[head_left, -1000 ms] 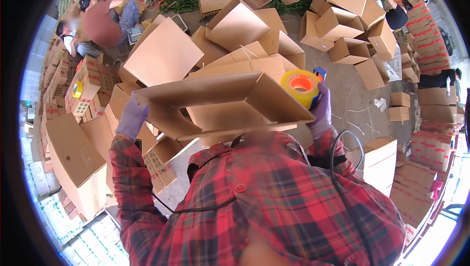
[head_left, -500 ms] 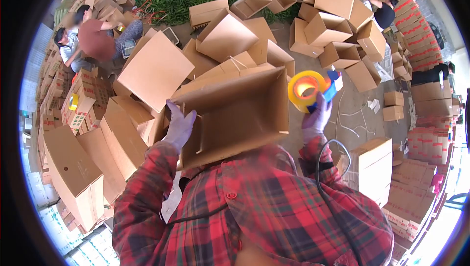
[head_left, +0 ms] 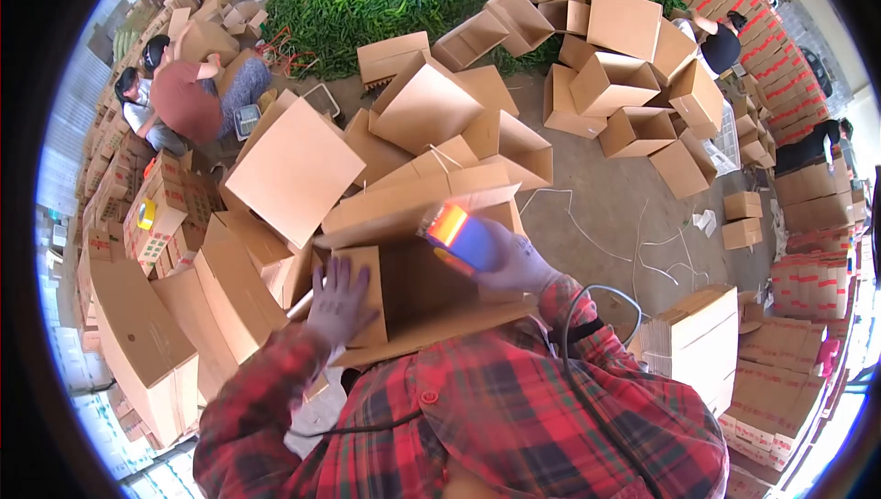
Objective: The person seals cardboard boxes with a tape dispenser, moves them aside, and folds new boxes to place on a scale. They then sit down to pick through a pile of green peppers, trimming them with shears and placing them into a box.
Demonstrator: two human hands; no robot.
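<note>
A brown cardboard box (head_left: 418,283) lies against my body with its opening toward me. My gloved left hand (head_left: 341,302) rests with spread fingers on a flap (head_left: 372,283) folded in at the box's left end. My gloved right hand (head_left: 509,260) grips a tape dispenser (head_left: 456,237) above the right half of the box. The dispenser is blurred, with a blue body and an orange-yellow glow at its tip. My right hand and the dispenser cover part of the box's inside and its right end.
Several cardboard boxes (head_left: 294,171) lie close ahead and to my left. Farther off is a heap of green produce (head_left: 367,3). A person (head_left: 188,95) crouches at the left. White straps (head_left: 674,256) lie on the floor right of me, near flat stacked cardboard (head_left: 684,338).
My right hand has brought the tape dispenser from the right to above the box. My left hand has gone from gripping the box's edge to lying on the left flap, which is now folded in.
</note>
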